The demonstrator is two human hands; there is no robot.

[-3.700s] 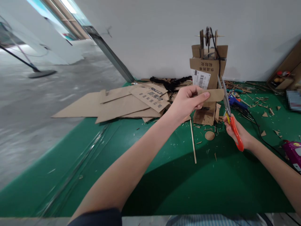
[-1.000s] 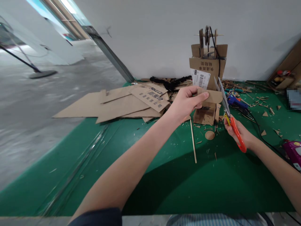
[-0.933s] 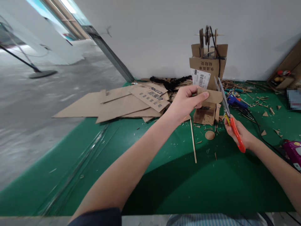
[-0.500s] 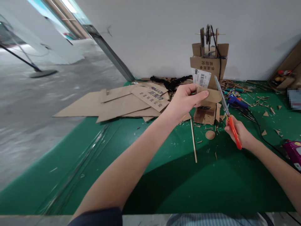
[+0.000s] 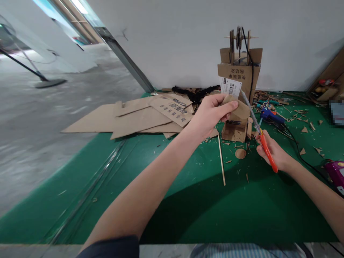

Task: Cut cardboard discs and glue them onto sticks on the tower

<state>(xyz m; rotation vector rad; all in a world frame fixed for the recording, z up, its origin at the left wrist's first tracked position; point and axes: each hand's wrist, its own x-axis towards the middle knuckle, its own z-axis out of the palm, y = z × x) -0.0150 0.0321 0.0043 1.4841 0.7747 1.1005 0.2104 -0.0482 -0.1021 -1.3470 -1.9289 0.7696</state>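
Observation:
My left hand (image 5: 215, 111) pinches a small piece of cardboard (image 5: 242, 110) between thumb and fingers, held up above the table. Orange-handled scissors (image 5: 267, 152) are in my right hand (image 5: 272, 150), their blades pointing up and to the left along the right edge of the piece. Whether the blades touch the cardboard, I cannot tell. Behind and below the piece stands a small open cardboard box (image 5: 233, 132). On the table in front of it lie a round cardboard disc (image 5: 240, 154) and a thin wooden stick (image 5: 221, 161).
A taller cardboard box (image 5: 239, 71) carrying a wheel on an axle stands against the wall. Flat cardboard sheets (image 5: 139, 120) lie at the left. On the right are a blue glue gun (image 5: 271, 115) with its cord, cardboard scraps and a purple box (image 5: 335, 173).
The cardboard piece has turned slightly in my left hand and its right edge looks more rounded. The scissor blades have tipped a little to the left and down.

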